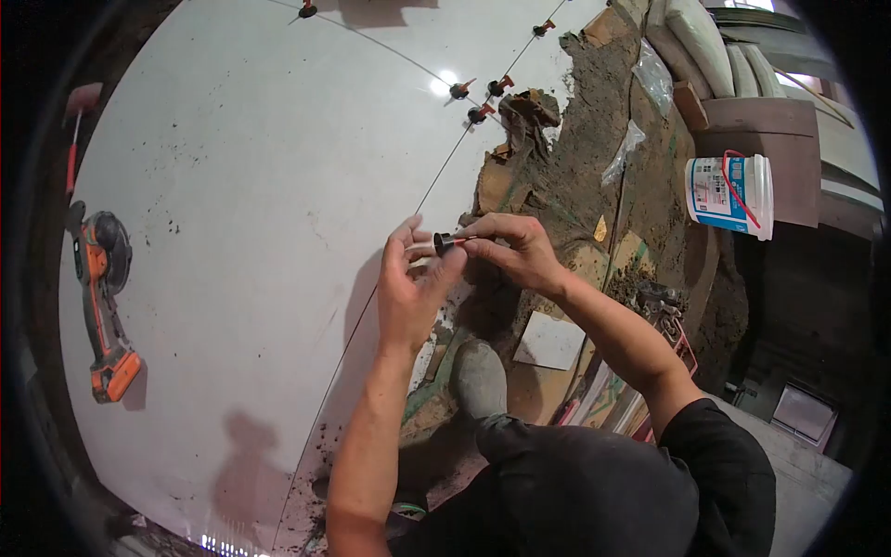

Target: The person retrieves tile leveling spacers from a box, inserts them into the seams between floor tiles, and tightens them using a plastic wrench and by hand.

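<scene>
As the head view looks down on a broad glossy white tiled floor (pixel 241 278), the right hand (pixel 518 251) pinches a small black-and-red clip with a round cap (pixel 444 244) by its thin red end; the clip is held up between both hands, near a dark seam; the left hand (pixel 408 283) curves around the black cap, fingers loosely parted — whether it presses on it, I cannot tell; ahead, similar black-and-red clips (pixel 480 113) sit along the seams; at far left lies an orange-and-grey handheld power tool (pixel 100 311); rightward — past rough brown mortar (pixel 585 121) — is a white plastic bucket with a blue label (pixel 729 197).
</scene>
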{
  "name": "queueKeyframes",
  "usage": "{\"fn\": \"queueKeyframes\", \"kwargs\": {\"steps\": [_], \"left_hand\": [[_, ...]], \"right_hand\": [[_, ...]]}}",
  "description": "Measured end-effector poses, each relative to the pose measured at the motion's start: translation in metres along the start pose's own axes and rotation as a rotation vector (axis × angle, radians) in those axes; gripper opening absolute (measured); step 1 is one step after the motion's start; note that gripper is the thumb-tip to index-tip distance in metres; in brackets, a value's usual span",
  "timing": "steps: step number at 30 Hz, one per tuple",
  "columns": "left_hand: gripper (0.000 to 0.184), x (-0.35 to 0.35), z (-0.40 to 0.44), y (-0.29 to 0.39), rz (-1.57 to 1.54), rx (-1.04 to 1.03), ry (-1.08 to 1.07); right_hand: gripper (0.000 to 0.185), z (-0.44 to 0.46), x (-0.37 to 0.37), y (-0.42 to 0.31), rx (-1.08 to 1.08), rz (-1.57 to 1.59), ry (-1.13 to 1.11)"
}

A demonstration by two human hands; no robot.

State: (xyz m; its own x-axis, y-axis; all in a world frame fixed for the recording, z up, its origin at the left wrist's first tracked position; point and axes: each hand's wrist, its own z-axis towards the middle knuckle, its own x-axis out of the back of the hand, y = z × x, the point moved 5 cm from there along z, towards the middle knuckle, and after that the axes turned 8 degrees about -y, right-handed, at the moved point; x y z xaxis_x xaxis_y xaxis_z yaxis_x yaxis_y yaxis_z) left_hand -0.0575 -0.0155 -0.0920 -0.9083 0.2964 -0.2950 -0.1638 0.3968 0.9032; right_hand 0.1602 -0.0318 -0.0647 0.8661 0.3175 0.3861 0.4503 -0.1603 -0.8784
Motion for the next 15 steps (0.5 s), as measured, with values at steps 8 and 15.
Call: {"fn": "queueKeyframes", "kwargs": {"steps": [8, 15], "left_hand": [[0.039, -0.003, -0.004, -0.015, -0.258, 0.001, 0.091], [0.052, -0.002, -0.002, -0.032, -0.246, 0.118, -0.154]], "right_hand": [[0.020, 0.001, 0.002, 0.001, 0.036, 0.125, 0.000], [0.019, -0.003, 0.001, 0.012, -0.023, 0.207, -0.024]]}}
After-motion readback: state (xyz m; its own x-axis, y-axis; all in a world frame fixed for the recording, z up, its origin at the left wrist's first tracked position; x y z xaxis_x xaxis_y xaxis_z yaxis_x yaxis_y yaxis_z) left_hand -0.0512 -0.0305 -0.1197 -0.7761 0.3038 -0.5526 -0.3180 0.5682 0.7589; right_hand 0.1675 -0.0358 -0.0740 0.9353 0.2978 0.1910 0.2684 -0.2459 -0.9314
